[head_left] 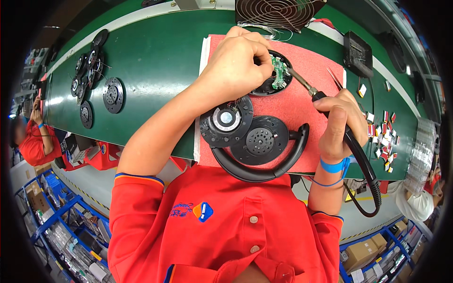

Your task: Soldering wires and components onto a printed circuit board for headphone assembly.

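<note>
My right hand (343, 123) grips a soldering iron (349, 137) with a black handle, its tip resting by the edge of a green circuit board (280, 71). That board sits inside a round black headphone ear cup (270, 90). Over the cup's left side, my left hand (239, 63) is closed in a pinch; whatever is between its fingers is hidden. Thin tweezers (335, 79) stick out past my right hand, and I cannot tell whether it holds them. Nearer me lie a black speaker plate (226, 120) with a silver centre, and a perforated black disc (261, 140) beside the curved headband (264, 175).
A pink foam mat (315, 56) lies under the work on the green table (155, 42). Several speaker discs (113, 95) are at left, small battery packs (384, 141) at right. A fan (278, 12) and a black tray (357, 53) stand behind. A co-worker (37, 137) sits far left.
</note>
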### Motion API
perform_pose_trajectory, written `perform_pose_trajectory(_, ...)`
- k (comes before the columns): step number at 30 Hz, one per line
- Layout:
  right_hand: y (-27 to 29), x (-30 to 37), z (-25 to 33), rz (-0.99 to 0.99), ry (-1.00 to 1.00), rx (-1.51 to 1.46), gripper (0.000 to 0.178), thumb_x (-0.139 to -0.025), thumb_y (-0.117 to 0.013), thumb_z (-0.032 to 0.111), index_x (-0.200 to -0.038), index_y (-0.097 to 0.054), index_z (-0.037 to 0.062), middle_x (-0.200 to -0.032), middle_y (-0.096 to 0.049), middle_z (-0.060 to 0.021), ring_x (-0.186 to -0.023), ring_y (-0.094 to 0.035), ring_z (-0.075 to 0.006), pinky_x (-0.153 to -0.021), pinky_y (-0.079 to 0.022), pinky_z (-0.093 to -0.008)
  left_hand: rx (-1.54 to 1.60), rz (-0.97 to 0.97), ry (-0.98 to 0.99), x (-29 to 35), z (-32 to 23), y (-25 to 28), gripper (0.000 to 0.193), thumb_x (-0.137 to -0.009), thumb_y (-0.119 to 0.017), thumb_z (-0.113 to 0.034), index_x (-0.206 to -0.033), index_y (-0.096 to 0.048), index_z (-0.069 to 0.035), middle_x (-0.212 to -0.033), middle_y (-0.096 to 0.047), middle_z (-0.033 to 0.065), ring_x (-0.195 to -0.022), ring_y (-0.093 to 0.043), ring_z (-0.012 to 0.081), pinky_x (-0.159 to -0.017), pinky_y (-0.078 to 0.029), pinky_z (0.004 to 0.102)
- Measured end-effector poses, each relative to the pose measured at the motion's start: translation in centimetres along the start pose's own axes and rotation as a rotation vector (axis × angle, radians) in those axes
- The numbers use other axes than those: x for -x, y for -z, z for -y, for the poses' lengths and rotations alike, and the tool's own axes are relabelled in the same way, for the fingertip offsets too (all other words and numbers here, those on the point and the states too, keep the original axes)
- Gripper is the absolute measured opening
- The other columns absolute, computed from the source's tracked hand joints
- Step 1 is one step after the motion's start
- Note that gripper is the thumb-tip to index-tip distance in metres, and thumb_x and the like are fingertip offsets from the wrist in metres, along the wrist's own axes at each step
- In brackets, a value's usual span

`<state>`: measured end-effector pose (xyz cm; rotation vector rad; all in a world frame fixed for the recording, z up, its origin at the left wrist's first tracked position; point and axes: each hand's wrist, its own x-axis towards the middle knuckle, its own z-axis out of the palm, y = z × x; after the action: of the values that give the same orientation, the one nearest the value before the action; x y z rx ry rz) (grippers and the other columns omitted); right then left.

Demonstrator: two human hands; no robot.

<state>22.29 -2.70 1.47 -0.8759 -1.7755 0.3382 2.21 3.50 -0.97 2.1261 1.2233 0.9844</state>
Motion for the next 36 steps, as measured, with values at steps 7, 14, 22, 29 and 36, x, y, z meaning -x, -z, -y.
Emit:
perform_pose_trajectory(7,-0.38,0.11,0.1,0.036,-0.028,0.01,0.017,-0.084,-0.058,0.01,-0.07,-0.064,0.0013,-0.06,-0.06,-0.0055,-0.046,-0.044,-0.015,-0.044,-0.034,-0.0277,0.006,-0.01,-0.008,-0.03,0.14,-0.11,0.006,-0.066,-0.063,-0.005,-0.068,-0.067,-0.001,-0.09,-0.067,0.0075,-0.095,-0.054,0.0294,-0.087,-0.045,0.0365)
perform_pose_trajectory(14,-0.62,0.06,-0.09,0.035,-0.021,0.009,0.015,-0.083,-0.06,0.009,-0.07,-0.064,0.0016,-0.06,-0.061,-0.0055,-0.046,-0.045,-0.0155,-0.044,-0.035,-0.0276,-0.026,0.033,0.025,-0.04,-0.04,-0.12,0.006,-0.068,-0.064,-0.008,-0.068,-0.065,-0.001,-0.094,-0.066,0.0075,-0.097,-0.052,0.0284,-0.088,-0.041,0.0377)
perform_pose_trajectory(22,-0.68,-0.04,0.0,0.072,-0.036,0.032,0.015,-0.083,-0.06,0.01,-0.071,-0.064,0.0019,-0.059,-0.06,-0.0056,-0.047,-0.045,-0.016,-0.045,-0.035,-0.0281,-0.042,0.002,0.03,0.02,-0.16,-0.28,0.007,-0.067,-0.062,-0.009,-0.066,-0.065,-0.003,-0.089,-0.066,0.0039,-0.095,-0.053,0.0288,-0.082,-0.042,0.0413)
perform_pose_trajectory(29,-0.77,-0.05,0.01,0.062,-0.047,0.028,0.015,-0.082,-0.061,0.009,-0.07,-0.064,0.0019,-0.058,-0.059,-0.006,-0.047,-0.047,-0.0165,-0.045,-0.036,-0.0285,-0.052,-0.005,0.034,0.07,-0.04,-0.41,0.007,-0.067,-0.063,-0.01,-0.066,-0.066,-0.003,-0.088,-0.066,0.0032,-0.096,-0.053,0.028,-0.081,-0.041,0.043)
perform_pose_trajectory(36,-0.71,-0.13,0.06,0.074,-0.051,0.031,0.012,-0.08,-0.06,0.007,-0.07,-0.064,0.0017,-0.059,-0.059,-0.0067,-0.047,-0.047,-0.0171,-0.045,-0.036,-0.0285,-0.051,0.0,0.038,0.05,-0.15,-0.41,0.008,-0.067,-0.064,-0.01,-0.066,-0.066,-0.003,-0.089,-0.067,0.004,-0.097,-0.053,0.0283,-0.081,-0.041,0.0432)
